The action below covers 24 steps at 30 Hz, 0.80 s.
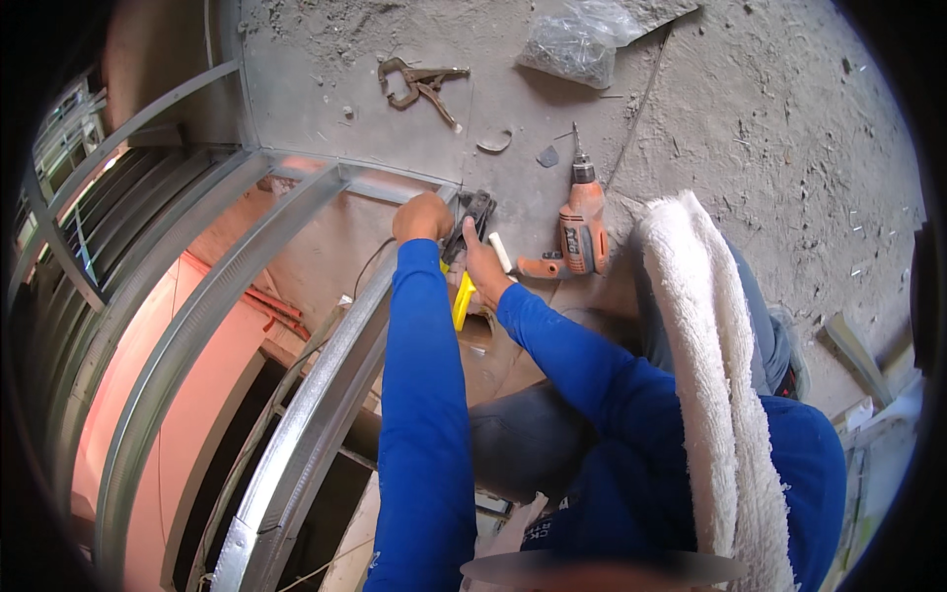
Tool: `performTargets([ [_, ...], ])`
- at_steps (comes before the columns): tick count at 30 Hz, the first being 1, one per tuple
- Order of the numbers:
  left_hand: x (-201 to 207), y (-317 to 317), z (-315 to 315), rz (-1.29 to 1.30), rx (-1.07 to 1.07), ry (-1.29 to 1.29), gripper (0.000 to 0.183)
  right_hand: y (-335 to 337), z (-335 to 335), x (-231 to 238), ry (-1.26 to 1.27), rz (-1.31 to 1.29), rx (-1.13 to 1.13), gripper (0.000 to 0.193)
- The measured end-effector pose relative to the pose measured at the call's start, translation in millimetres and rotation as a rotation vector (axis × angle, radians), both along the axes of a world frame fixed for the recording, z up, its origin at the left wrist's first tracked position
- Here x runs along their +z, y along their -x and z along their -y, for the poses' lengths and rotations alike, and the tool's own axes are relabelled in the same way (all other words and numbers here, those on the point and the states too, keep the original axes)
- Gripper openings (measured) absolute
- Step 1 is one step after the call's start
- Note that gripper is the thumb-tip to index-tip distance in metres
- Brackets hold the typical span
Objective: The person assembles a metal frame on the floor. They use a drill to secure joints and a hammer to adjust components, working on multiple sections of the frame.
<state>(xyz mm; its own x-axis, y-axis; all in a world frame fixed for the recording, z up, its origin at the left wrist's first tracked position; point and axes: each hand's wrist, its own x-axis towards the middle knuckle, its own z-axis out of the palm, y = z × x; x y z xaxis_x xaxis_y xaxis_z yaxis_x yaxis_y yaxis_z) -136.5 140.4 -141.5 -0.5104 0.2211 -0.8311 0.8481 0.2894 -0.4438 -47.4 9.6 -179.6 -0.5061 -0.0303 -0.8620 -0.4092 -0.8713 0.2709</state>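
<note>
Left hand (422,217) is closing on a metal stud (326,395); right hand (483,268) is gripping a half-hidden yellow-handled tool (466,259). Clear screw bag (570,44) is lying on the floor (769,128).

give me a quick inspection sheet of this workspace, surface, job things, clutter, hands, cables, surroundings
surface: dusty grey concrete floor, scattered with grit and debris.
job's things: metal stud frame; yellow-handled hand tool with a dark head at the frame's corner.
clutter: locking pliers, orange power drill, clear bag of small fasteners, scrap pieces at lower right.
grippers: left hand closed on the frame corner; right hand around the hand tool; fingers hidden.
cables: thin dark cord runs from near the drill toward the bag.
surroundings: more curved metal framing to the left, pink surface below it; white towel over the person's shoulder.
</note>
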Motion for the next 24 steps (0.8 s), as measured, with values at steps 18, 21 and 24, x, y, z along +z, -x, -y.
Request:
performTargets([
  [18, 27, -25, 16, 0.178, -0.21, -0.684, 0.035, 68, 27, -23, 0.005, 0.21, -0.298, 0.078],
  [21, 61, -46, 64, 0.401, -0.237, -0.962, 0.029, 67, 30, -29, -0.062, -0.007, -0.466, 0.065],
  [24, 106, -49, 109, 0.183, -0.251, -0.666, 0.021, 49, 21, -24, -0.382, 0.522, 0.358, 0.051],
])
